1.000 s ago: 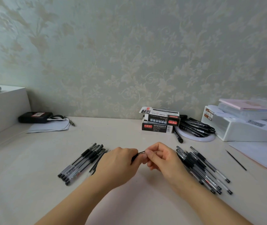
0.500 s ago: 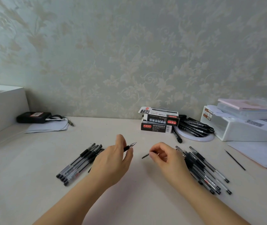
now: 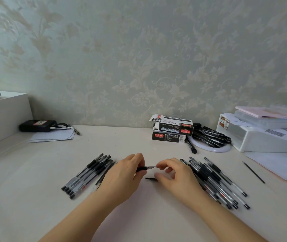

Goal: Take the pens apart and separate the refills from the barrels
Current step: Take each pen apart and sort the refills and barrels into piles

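My left hand [image 3: 127, 173] grips a black-grip pen [image 3: 143, 168] whose metal tip points right. The fingertips of my right hand [image 3: 174, 173] pinch that tip. A short black piece [image 3: 150, 178] pokes out by my right thumb; whether it is held or lies on the table I cannot tell. To the left lies a pile of pens [image 3: 86, 175] with clear barrels, to the right a bigger pile of pens [image 3: 216, 180]. One thin black refill [image 3: 253, 172] lies alone at the right.
Two pen boxes [image 3: 170, 130] are stacked by the wall, next to black markers [image 3: 209, 135] on a white ring. A white box [image 3: 261, 138] and papers [image 3: 279, 165] stand right. At left are a black device [image 3: 38, 125] and a white ledge [image 3: 3, 116].
The hands pulled apart, my right hand taking a small black piece off the pen. Now they have come together again, with my right fingers on the pen's tip.
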### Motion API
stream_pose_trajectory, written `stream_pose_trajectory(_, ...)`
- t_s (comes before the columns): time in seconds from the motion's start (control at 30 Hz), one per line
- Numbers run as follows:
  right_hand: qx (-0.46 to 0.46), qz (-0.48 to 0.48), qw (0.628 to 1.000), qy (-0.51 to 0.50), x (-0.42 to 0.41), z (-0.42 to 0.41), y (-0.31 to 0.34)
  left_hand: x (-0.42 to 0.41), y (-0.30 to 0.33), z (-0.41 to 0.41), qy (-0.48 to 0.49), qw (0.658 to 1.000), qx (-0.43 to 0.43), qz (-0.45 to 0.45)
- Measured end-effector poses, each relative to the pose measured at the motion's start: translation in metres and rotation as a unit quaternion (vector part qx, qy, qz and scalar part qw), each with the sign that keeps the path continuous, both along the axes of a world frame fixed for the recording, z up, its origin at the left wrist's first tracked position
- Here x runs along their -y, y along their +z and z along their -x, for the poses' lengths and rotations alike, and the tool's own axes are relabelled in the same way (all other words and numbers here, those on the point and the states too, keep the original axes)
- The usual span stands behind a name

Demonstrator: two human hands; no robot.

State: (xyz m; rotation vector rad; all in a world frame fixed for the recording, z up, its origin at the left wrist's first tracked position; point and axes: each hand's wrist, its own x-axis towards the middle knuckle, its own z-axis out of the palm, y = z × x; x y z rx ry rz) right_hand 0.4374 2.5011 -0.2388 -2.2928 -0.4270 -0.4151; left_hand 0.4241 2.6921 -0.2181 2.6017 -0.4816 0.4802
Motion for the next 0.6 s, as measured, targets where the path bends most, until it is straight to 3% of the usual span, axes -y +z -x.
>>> stream_pose_trajectory(0.37, -0.083, -0.134, 0.986, 0.057, -0.004, 0.005, 0.011, 0.004, 0.003, 0.001, -0.077, 0.996, 0.010, 0.039)
stream_pose_trajectory(0.6, -0.100, -0.170, 0.977, 0.078, -0.001, 0.006, 0.015, 0.003, -0.001, -0.003, -0.068, 0.997, -0.025, 0.031)
